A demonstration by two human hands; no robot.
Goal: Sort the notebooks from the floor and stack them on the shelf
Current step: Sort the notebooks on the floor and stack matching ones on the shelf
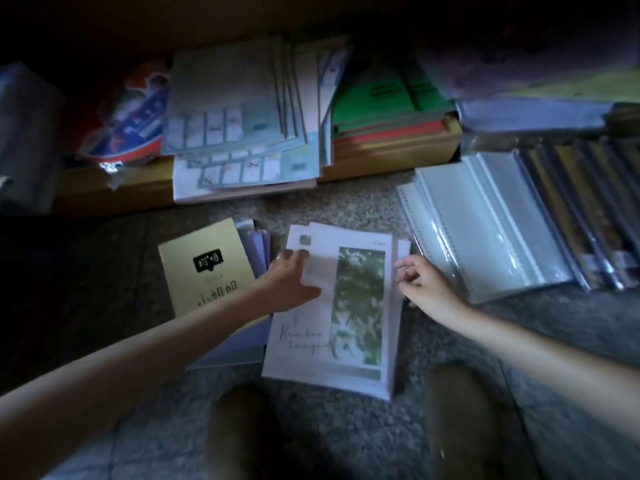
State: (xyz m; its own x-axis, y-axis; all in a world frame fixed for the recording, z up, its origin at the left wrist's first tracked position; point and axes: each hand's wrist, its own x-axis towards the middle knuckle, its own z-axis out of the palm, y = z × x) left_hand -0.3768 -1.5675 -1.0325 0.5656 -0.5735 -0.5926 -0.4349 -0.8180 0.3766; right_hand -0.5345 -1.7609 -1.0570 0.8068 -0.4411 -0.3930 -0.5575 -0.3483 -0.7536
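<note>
While Both Hands Work the White Stack, Sorted Piles Wait on the Shelf

Since the person crouches with both knees point(242, 431) at the near edge, the work lies directly in front. The left hand point(291, 284) is spread, fingers straight, pressing flat on the white stack point(360, 327). The right hand point(424, 284) curls its fingers at the stack's right edge and appears to pinch it, though blur limits certainty. Judged purpose: hold one side down, then square or lift from the other.

The stack sits on the floor point(346, 206): several thin white notebooks, slightly fanned, the top cover bearing a green foliage panel. A yellow notebook point(204, 268) lies just beside it on the left, and ring-bound notebooks point(485, 230) fan out to the right.

Farther on, the shelf point(381, 166) carries a grey pile point(228, 109) and a green pile point(384, 98), apparently grouped by kind.
</note>
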